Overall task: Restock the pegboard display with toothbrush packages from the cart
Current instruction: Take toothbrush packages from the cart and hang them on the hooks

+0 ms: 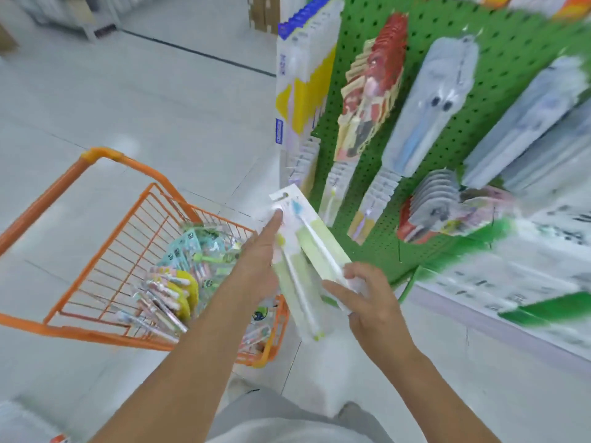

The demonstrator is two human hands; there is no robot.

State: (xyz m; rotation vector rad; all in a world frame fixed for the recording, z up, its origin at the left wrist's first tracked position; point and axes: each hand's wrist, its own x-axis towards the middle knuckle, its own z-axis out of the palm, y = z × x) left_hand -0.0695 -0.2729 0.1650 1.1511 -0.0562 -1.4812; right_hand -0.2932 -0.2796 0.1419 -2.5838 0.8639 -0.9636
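Between the cart and the display I hold pale green and white toothbrush packages (307, 251), fanned slightly apart. My left hand (259, 266) grips them from the left, its index finger stretched up along the top of the front card. My right hand (367, 298) holds the lower right edge of a package between thumb and fingers. The orange wire cart (105, 238) stands at lower left with several more toothbrush packages (179, 282) piled inside. The green pegboard (499, 43) rises at right, hung with rows of packaged toothbrushes.
A yellow and white stack of packages (303, 75) hangs at the pegboard's left end. Red packs (377, 81), grey-blue packs (431, 103) and smaller packs (441, 206) fill its hooks. A white shelf ledge (518, 298) runs below the board. The view is motion-blurred.
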